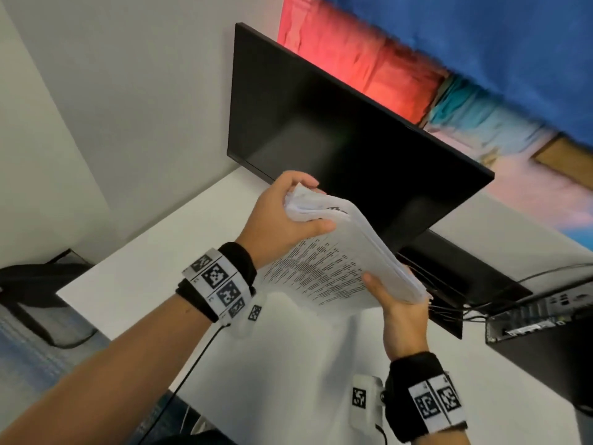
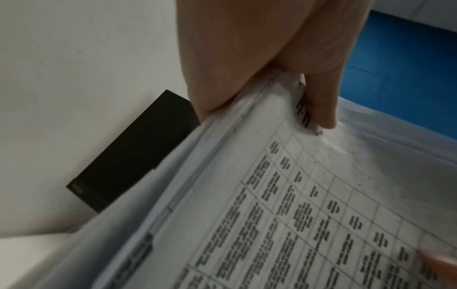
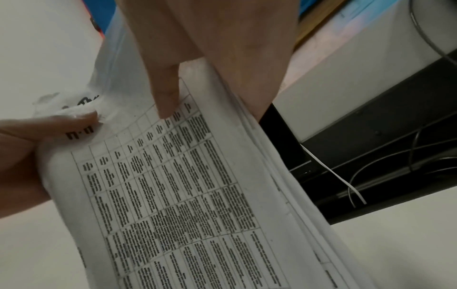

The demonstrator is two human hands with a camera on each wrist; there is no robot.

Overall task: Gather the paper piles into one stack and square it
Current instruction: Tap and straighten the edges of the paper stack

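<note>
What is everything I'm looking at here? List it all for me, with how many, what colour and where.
paper stack: one, white with black printed tables, held up above the desk, edges uneven
desk: one, white, below the hands
monitor: one, black, screen dark, behind the stack
cables: several, dark, by the monitor's base
computer box: one, black, far right on the desk
wall picture: one, red, blue and pink, behind the monitor
wrist bands: two, black with black-and-white markers, one per wrist
left hand: grips the stack's far corner
right hand: holds the stack's near edge
</note>
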